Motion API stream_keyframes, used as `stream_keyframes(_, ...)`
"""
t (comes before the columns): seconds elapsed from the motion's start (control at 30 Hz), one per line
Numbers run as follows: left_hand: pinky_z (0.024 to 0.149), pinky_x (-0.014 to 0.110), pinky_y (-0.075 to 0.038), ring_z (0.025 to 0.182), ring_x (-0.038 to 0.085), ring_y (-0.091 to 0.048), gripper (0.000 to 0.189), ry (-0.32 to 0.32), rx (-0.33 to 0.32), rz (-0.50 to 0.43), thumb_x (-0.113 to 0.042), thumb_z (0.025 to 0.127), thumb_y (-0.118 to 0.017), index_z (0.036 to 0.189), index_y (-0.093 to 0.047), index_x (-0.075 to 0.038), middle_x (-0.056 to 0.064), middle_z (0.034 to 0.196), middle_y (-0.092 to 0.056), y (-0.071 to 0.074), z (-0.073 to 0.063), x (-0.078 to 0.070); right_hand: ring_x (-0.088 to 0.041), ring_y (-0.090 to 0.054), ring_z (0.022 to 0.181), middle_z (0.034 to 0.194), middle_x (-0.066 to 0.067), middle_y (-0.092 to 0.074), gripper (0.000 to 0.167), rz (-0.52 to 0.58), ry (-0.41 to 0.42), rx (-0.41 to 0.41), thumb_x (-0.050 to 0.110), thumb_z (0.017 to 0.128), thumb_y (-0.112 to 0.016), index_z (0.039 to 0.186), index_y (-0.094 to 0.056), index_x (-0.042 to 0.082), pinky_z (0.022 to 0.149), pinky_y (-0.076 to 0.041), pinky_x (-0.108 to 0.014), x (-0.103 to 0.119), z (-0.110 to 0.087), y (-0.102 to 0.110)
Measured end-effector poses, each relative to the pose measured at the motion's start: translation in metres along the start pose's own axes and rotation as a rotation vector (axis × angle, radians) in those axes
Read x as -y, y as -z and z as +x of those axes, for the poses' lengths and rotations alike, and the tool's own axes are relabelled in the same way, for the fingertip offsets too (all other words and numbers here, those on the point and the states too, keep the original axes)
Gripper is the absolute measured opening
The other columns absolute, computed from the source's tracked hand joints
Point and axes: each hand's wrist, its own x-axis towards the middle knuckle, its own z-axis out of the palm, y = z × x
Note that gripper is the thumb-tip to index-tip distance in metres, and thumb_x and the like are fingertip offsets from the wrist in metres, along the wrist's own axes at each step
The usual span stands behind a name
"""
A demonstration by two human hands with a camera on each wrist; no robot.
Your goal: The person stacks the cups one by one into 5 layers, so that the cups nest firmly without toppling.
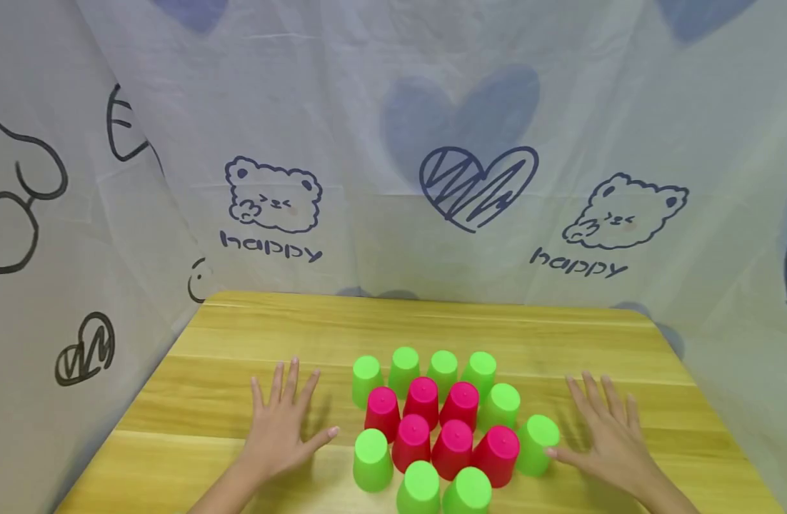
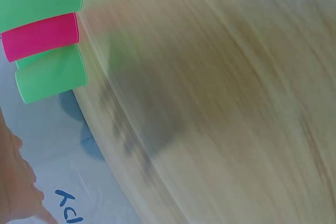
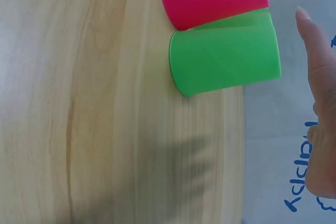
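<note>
Several upside-down plastic cups stand grouped on the wooden table [image 1: 194, 400]. Red cups [image 1: 422, 401] fill the middle, with green cups [image 1: 404, 371] behind, to the right and in front of them. My left hand [image 1: 281, 428], fingers spread and straight, hovers left of the group, apart from it. On the other side my right hand [image 1: 608, 439] is spread too, its thumb near the rightmost green cup [image 1: 538, 444]; whether they touch is unclear in the head view. The right wrist view shows that green cup [image 3: 226, 56] apart from the thumb [image 3: 317, 45]. Neither hand holds anything.
A pale cloth [image 1: 361, 235] printed with hearts, bears and lettering hangs behind the table and along both sides. Both hands cast shadows on the tabletop [image 2: 210, 103]. The front row has two green cups [image 1: 421, 488] cut off by the frame's lower edge.
</note>
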Motion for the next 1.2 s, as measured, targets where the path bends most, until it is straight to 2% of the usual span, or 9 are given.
stream_keyframes(0.17, 0.105, 0.072, -0.007, 0.137, 0.048, -0.014, 0.084, 0.031, 0.047, -0.1, -0.061, 0.081, -0.053, 0.144, -0.031, -0.01, 0.026, 0.151, -0.016, 0.002, 0.001, -0.002, -0.041, 0.003, 0.142, 0.15, -0.027, -0.017, 0.105, 0.103, -0.03, -0.002, 0.05, 0.071, -0.072, 0.15, -0.013, 0.015, 0.11, 0.019, -0.054, 0.007, 0.005, 0.003)
stream_keyframes(0.3, 0.107, 0.068, -0.011, 0.137, 0.048, -0.015, 0.083, 0.054, 0.067, -0.178, -0.057, 0.083, -0.055, 0.145, -0.029, -0.008, 0.024, 0.152, -0.014, 0.002, 0.003, -0.002, -0.051, -0.015, 0.135, 0.145, -0.032, -0.026, 0.1, 0.162, -0.026, -0.027, 0.046, 0.069, -0.075, 0.147, -0.025, 0.008, 0.108, -0.001, -0.068, 0.013, 0.012, 0.003)
stream_keyframes(0.43, 0.108, 0.065, -0.016, 0.138, 0.045, -0.017, 0.084, 0.059, 0.05, -0.267, -0.052, 0.082, -0.059, 0.145, -0.027, -0.007, 0.023, 0.152, -0.015, 0.001, 0.006, -0.003, -0.055, -0.025, 0.127, 0.141, -0.033, -0.031, 0.097, 0.236, -0.003, -0.056, 0.041, 0.066, -0.078, 0.143, -0.032, 0.004, 0.099, -0.017, -0.071, 0.019, 0.018, 0.0)
stream_keyframes(0.63, 0.103, 0.07, -0.021, 0.135, 0.047, -0.022, 0.083, 0.08, 0.02, -0.441, -0.044, 0.081, -0.065, 0.144, -0.027, -0.005, 0.022, 0.151, -0.019, -0.004, 0.014, -0.004, -0.053, -0.03, 0.127, 0.142, -0.031, -0.033, 0.09, 0.384, -0.015, -0.041, 0.031, 0.068, -0.08, 0.139, -0.036, -0.003, 0.097, -0.026, -0.07, 0.03, 0.025, -0.004)
stream_keyframes(0.83, 0.098, 0.073, -0.024, 0.135, 0.048, -0.024, 0.082, 0.133, 0.009, -0.595, -0.04, 0.08, -0.068, 0.145, -0.028, -0.007, 0.02, 0.152, -0.021, -0.009, 0.023, -0.007, -0.05, -0.039, 0.124, 0.138, -0.031, -0.04, 0.083, 0.423, -0.047, -0.043, 0.029, 0.071, -0.079, 0.137, -0.04, -0.004, 0.098, -0.035, -0.062, 0.037, 0.03, -0.008)
stream_keyframes(1.03, 0.099, 0.069, -0.027, 0.136, 0.046, -0.024, 0.08, 0.181, 0.008, -0.686, -0.038, 0.08, -0.069, 0.143, -0.031, -0.007, 0.019, 0.152, -0.022, -0.014, 0.03, -0.012, -0.049, -0.045, 0.12, 0.131, -0.03, -0.048, 0.074, 0.484, -0.088, -0.033, 0.024, 0.073, -0.078, 0.132, -0.045, -0.005, 0.097, -0.039, -0.059, 0.041, 0.038, -0.015)
stream_keyframes(1.2, 0.103, 0.065, -0.027, 0.136, 0.044, -0.026, 0.078, 0.209, -0.012, -0.758, -0.034, 0.079, -0.071, 0.142, -0.035, -0.005, 0.019, 0.151, -0.025, -0.02, 0.036, -0.015, -0.046, -0.048, 0.119, 0.128, -0.028, -0.053, 0.064, 0.549, -0.128, 0.01, 0.021, 0.077, -0.075, 0.129, -0.049, -0.006, 0.098, -0.04, -0.058, 0.041, 0.045, -0.018)
